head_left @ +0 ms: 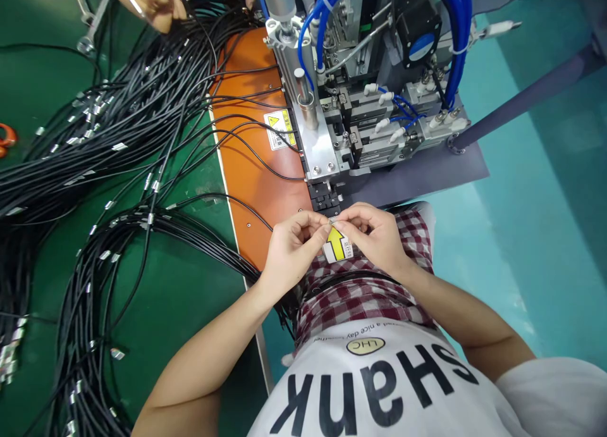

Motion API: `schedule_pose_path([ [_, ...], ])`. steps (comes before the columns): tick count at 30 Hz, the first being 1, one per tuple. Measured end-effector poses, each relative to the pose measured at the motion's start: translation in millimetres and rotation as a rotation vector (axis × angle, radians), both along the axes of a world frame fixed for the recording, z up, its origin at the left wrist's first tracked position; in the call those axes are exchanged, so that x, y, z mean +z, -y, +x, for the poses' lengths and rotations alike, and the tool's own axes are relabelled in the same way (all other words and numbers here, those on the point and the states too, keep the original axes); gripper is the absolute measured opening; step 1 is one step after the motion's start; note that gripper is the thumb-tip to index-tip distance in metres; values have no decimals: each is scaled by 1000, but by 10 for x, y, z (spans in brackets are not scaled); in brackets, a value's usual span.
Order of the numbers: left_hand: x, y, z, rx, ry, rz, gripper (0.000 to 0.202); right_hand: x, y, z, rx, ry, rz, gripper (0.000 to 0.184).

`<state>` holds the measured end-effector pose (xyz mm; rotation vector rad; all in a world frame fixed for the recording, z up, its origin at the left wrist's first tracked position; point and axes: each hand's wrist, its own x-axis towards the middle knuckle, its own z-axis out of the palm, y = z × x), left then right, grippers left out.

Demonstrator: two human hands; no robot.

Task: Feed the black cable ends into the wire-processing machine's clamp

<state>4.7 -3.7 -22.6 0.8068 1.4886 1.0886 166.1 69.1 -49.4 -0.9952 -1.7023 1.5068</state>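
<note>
My left hand [294,246] and my right hand [374,236] meet at the near end of the machine, fingertips almost touching. Both are closed in a pinch, thumb against forefinger. Between the fingertips shows a bit of something small and pale, too small and covered to name. Just under the fingers is a white label with a yellow arrow [337,245], partly covered by both thumbs. Directly beyond the fingertips lies the black feed track [325,196] of the machine [310,117]. Several black cables [249,124] run across the orange plate [253,190] into the machine's left side.
Thick bundles of black cables with silver ends [156,225] cover much of the green table [190,336]. Another person's hand [152,4] is at the top left, near wrenches [92,26]. Orange handles [6,138] lie at the left edge. Blue air tubes [462,19] arch over the machine.
</note>
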Motion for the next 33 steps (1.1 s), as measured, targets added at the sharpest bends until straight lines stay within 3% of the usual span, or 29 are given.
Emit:
schedule_pose_path([
  [16, -34, -7, -16, -33, -23, 7, 26, 3, -13, -23, 10, 40, 99, 13],
  [20, -43, -24, -52, -48, -301, 125, 18, -38, -86, 1, -30, 72, 64, 15],
  [23, -61, -96, -99, -103, -620, 262, 6, -106, -198, 22, -57, 60, -29, 17],
  [25, -108, -171, -135, -143, -759, 341, 9, -175, -291, 20, -61, 37, -109, 18],
  [33, -460, -368, -295, -187, -935, 414, 20, -411, -549, -100, -68, 9, -300, 22],
])
